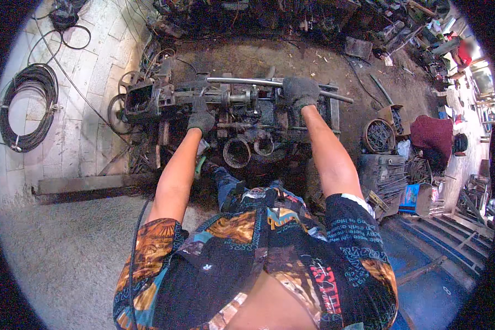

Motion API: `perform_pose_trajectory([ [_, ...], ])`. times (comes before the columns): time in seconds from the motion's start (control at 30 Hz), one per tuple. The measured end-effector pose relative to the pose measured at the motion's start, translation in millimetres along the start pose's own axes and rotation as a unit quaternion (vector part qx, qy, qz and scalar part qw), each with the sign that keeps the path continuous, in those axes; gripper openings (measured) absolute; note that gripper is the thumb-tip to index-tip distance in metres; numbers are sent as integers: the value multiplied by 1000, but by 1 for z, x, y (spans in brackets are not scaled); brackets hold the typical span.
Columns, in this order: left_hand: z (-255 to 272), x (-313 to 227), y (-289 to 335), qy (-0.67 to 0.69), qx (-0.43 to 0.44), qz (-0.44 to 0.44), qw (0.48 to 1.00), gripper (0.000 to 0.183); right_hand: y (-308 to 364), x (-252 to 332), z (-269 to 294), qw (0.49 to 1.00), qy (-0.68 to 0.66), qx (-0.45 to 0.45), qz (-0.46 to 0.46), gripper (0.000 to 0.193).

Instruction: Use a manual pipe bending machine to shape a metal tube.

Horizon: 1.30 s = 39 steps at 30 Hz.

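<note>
Both my hands wear dark grey work gloves. My right hand is closed over a long shiny metal rod that lies across the top of a greasy lathe-like machine. A second length of bar sticks out to the right of that hand. My left hand rests at the near side of the machine, left of its middle, with the fingers curled. Whatever it grips blends into the dark metal. Two round metal cups sit below the machine's bed, between my forearms.
Coiled black cable lies on the pale tiles at left. A handwheel stands at the machine's left end. On the right are a round basket of metal pieces, stacked rods and a maroon cloth. A person in red is farther off.
</note>
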<state>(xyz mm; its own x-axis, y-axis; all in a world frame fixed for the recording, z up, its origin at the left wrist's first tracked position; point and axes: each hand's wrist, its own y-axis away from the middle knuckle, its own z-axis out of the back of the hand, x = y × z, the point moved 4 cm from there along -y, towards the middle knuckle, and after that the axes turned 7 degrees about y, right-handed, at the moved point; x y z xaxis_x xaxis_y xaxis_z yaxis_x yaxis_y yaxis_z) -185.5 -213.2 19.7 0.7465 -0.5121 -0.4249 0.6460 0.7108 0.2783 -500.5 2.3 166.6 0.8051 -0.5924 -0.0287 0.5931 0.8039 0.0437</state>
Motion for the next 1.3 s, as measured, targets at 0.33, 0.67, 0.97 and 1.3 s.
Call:
perform_pose_trajectory([
  [0.33, -4, -2, -6, -87, -12, -39, 995, 84, 1, 0, 3, 1000, -10, 26, -4, 27],
  [0.67, 8, -15, 11, 7, -9, 5, 1000, 86, 4, 3, 10, 999, 15, 44, 23, 28],
  [0.97, -6, 2, -1, 8, 39, 4, 999, 88, -2, 1, -1, 1000, 6, 18, -23, 31],
  [1.3, -4, 0, 2, 35, -57, -35, 997, 88, -2, 0, -2, 1000, -6, 4, 2, 31],
])
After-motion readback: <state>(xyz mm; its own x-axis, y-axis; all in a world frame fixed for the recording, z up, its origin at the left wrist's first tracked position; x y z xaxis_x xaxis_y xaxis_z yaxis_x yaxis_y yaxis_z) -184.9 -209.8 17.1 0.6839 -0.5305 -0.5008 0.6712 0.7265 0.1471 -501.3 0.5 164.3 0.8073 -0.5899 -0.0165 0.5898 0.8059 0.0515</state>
